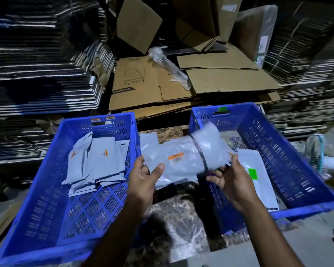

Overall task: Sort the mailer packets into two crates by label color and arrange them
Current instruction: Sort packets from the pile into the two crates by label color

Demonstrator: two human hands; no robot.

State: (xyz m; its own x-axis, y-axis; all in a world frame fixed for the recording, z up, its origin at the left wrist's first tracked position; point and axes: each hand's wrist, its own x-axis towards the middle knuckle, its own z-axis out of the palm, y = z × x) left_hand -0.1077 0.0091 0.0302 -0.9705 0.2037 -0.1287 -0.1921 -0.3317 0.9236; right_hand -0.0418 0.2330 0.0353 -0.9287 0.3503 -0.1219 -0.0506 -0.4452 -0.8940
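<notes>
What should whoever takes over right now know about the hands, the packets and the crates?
Left hand and right hand both grip a banded bundle of mailer packets, held between the crates; its top label is orange.
Left crate, orange stickers on its far rim: several orange-label packets lie overlapping at its far end.
Right crate, green sticker on its rim: a green-label packet lies flat inside.
Done: some packets sorted both ways.
Left: probably unband the bundle, sort it by label, then tidy the packets in each crate.
</notes>
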